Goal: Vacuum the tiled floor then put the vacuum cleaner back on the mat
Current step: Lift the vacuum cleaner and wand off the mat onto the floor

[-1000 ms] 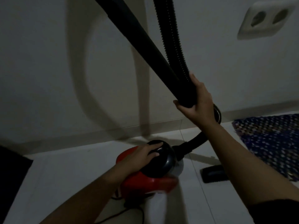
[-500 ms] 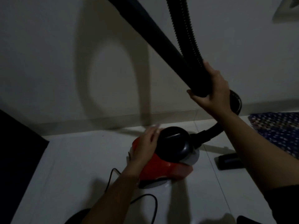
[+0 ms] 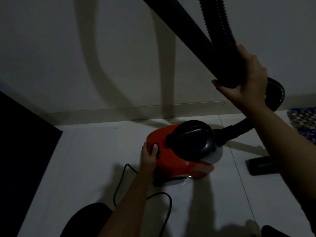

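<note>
A red vacuum cleaner (image 3: 177,161) with a black handle on top stands on the white tiled floor (image 3: 85,168) near the wall. My left hand (image 3: 150,155) rests at its rear end, thumb pressing a black button there. My right hand (image 3: 246,77) grips the black wand (image 3: 188,26) together with the ribbed hose (image 3: 220,19), held up at the right. The hose loops down behind my wrist into the vacuum's front. The black floor nozzle (image 3: 258,165) lies on the tiles to the right. A patterned mat (image 3: 306,120) shows at the right edge.
The black power cord (image 3: 123,183) curls over the tiles behind the vacuum. A dark panel (image 3: 22,142) fills the left side. The white wall and its skirting (image 3: 119,110) run close behind the vacuum. My dark knee (image 3: 85,219) is at the bottom.
My left hand slid off the black top handle to the vacuum's rear and now presses the button. My view swung right and down; the wall socket left the frame.
</note>
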`<state>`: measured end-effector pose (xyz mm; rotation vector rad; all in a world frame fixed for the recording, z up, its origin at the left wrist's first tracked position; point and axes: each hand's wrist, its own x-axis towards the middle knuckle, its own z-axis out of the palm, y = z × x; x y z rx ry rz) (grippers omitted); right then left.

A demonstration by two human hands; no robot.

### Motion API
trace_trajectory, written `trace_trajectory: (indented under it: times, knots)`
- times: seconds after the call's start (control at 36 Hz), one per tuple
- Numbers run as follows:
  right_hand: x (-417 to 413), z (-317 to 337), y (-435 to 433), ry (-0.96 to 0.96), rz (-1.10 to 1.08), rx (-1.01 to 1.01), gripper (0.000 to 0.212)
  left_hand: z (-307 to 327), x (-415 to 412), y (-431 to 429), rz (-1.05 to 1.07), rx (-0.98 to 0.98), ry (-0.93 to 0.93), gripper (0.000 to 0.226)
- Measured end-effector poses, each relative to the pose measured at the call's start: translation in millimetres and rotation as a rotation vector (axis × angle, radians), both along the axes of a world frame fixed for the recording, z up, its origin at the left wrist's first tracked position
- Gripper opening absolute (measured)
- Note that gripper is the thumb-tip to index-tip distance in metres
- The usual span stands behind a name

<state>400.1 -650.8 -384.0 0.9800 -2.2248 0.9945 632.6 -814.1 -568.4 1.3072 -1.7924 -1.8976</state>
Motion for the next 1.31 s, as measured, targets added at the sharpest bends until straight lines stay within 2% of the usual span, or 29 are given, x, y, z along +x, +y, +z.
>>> trace_trajectory:
  times: [0.22,0.33,0.39,0.44,0.56,0.67,0.72,0.78,0.86,1.0,1.06,1.17,1.31]
  knots:
    - [1.1,-3.7,-1.7,-0.020,0.035,-0.005,0.084,14.8,-4.6,6.7,-0.007,-0.050,-0.028,0.058]
    - [8.5,-1.3,3.3,-0.048,0.051,0.028,0.083,29.2,-7.3,0.5,-0.092,-0.038,-0.122,0.054]
    - [11.7,2.4,7.1,-0.051,0.059,0.046,0.081,42.8,-9.2,0.3,-0.112,-0.098,-0.136,0.046]
    - [12.3,7.5,11.0,-0.067,0.076,0.039,0.081,62.9,-12.3,6.8,-0.068,-0.210,-0.106,0.047]
    - [8.0,17.8,18.8,-0.124,0.118,0.009,0.084,129.0,-24.1,39.0,-0.044,-0.443,0.226,0.040]
    - [5.8,22.9,24.4,-0.167,0.141,0.012,0.087,209.1,-44.0,60.3,-0.165,-0.850,0.608,0.039]
    - [7.6,23.5,26.0,-0.190,0.154,0.020,0.087,245.4,-57.1,62.0,-0.236,-1.053,0.738,0.037]
    - [10.1,24.2,27.0,-0.208,0.170,0.030,0.088,277.3,-70.9,60.1,-0.310,-1.197,0.790,0.031]
    - [11.6,23.2,28.2,-0.219,0.194,0.076,0.086,304.4,-92.8,47.2,-0.453,-1.490,0.712,0.030]
    - [8.3,16.4,36.0,-0.212,0.218,0.096,0.085,320.7,-105.6,21.4,-0.796,-1.910,0.375,0.035]
    - [6.0,13.7,40.8,-0.203,0.230,0.094,0.085,320.7,-105.8,18.7,-0.919,-2.011,0.276,0.033]
    - [0.7,10.1,45.3,-0.204,0.281,0.117,0.086,329.5,-112.5,23.5,-1.109,-2.142,0.078,0.053]
    - [-12.8,7.1,44.2,-0.207,0.298,0.097,0.085,341.6,-136.8,28.5,-1.142,-2.250,-0.100,0.054]
